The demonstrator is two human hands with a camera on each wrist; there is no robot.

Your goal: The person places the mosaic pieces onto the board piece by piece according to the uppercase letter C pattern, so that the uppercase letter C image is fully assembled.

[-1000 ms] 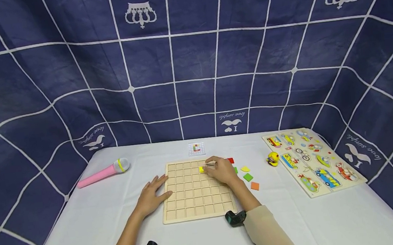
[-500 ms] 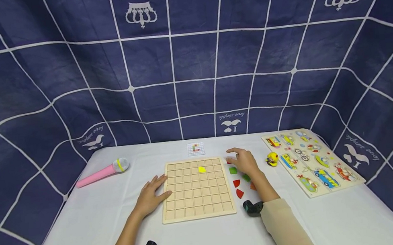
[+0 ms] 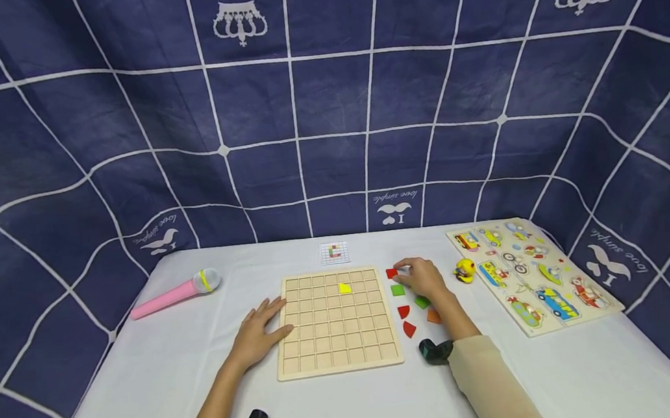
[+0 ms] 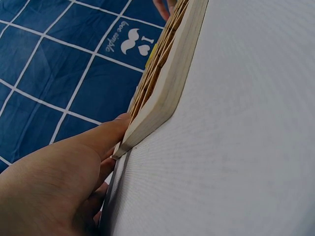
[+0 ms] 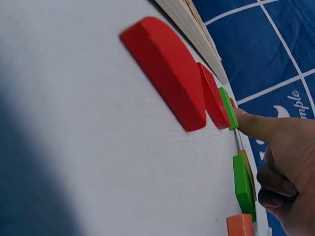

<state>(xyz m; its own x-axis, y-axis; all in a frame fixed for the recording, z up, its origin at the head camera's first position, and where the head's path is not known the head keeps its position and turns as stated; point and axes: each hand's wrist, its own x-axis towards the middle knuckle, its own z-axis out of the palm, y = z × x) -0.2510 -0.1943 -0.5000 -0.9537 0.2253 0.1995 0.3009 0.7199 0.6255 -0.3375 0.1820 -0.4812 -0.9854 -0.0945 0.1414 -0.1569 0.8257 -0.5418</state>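
A wooden grid board (image 3: 341, 372) lies flat on the table with a yellow piece (image 3: 345, 288) in one upper cell. My left hand (image 3: 256, 335) rests at its left edge, thumb on the rim and fingers extended; the left wrist view shows the thumb (image 4: 110, 130) against the board's edge. Beyond the board's right side, my right hand (image 3: 422, 280) has thumb and index finger at opposite edges of a red square block (image 3: 392, 273). Near it lie a green square (image 3: 397, 290), two red curved pieces (image 3: 404, 312), another green piece (image 3: 422, 302) and an orange square (image 3: 433, 316).
A small pattern card (image 3: 334, 253) lies behind the board. To the right are a yellow duck toy (image 3: 465, 271) and a vehicle puzzle board (image 3: 535, 276). A pink microphone (image 3: 177, 296) lies at the left. A dark blue curtain (image 3: 322, 100) surrounds the table.
My right hand has left the yellow piece in the board and moved right, then lowered its thumb and index finger to the red square block. The left hand stays in place.
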